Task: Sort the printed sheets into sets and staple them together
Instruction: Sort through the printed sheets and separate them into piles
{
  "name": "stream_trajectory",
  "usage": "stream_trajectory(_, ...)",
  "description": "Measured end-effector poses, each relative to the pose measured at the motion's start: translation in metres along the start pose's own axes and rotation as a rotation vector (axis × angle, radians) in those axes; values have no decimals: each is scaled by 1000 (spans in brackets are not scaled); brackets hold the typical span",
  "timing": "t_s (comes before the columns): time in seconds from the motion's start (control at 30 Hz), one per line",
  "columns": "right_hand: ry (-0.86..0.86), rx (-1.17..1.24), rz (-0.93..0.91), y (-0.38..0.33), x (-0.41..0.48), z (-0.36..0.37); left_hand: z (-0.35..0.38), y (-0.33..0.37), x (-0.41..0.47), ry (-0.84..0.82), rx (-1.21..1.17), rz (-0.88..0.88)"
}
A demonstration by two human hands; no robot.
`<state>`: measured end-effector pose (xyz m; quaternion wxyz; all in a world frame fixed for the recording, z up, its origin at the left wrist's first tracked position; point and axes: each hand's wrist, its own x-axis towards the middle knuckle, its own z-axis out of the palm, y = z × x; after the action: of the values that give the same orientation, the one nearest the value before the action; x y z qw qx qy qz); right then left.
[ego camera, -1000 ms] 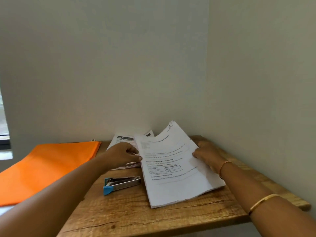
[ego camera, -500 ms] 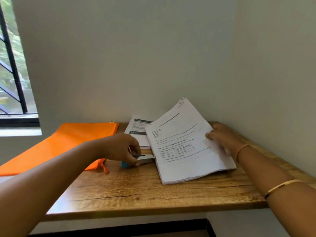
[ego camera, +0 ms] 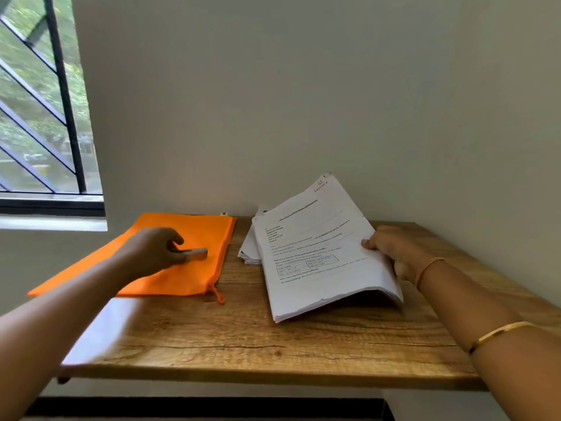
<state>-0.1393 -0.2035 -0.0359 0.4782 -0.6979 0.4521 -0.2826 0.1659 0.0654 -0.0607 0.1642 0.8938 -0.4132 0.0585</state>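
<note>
head view: only one camera, so everything below comes from it
left hand (ego camera: 154, 250): out over the left half of the table (ego camera: 243, 338), a bit motion-blurred
left grip: fingers curled round the stapler (ego camera: 198, 254), with its silvery end poking out to the right of the fist
stapler spot: over the orange pouch (ego camera: 194, 229); honestly can't tell if it touches the fabric or hangs just above it
orange pouch: lying flat at the back left corner of the table, its left part sticking out past the left edge, zipper pull dangling at its front right corner
right hand (ego camera: 391, 250): near the right edge of the table, about halfway back
right grip: thumb on top and fingers underneath, pinching the right side of the stack of printed sheets (ego camera: 318, 259)
stack of printed sheets: right-centre of the table, tilted, with the right side lifted, the front left corner down on the wood and a shadow under the raised part
second pile (ego camera: 249, 250): more sheets flat near the back edge, partly covered by the held stack
bangles: a thin gold one at the right wrist (ego camera: 429, 267), another further up the forearm (ego camera: 501, 332)
window (ego camera: 39, 117): upper left, dark bars, greenery outside
</note>
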Motion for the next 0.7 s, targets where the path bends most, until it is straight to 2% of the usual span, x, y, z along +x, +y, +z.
stream_trajectory(0.07,-18,9,-1,0,1,6,-2,16,-15,-32,-30,-93)
stream_trajectory(0.13,-41,-1,6,-1,0,12,0,20,-21,-15,-45,-110)
stream_trajectory(0.2,-52,-3,15,-1,0,15,0,28,-21,71,-40,-91)
stream_trajectory(0.3,-69,64,24,-2,-1,19,-1,53,-21,274,-134,44)
stream_trajectory(0.37,-88,120,31,-3,-1,21,1,79,-21,322,-253,108)
stream_trajectory(0.53,-127,254,32,-3,0,23,9,144,-12,182,-713,-29)
stream_trajectory(0.7,-153,261,31,4,-1,19,17,159,9,89,-1168,-251)
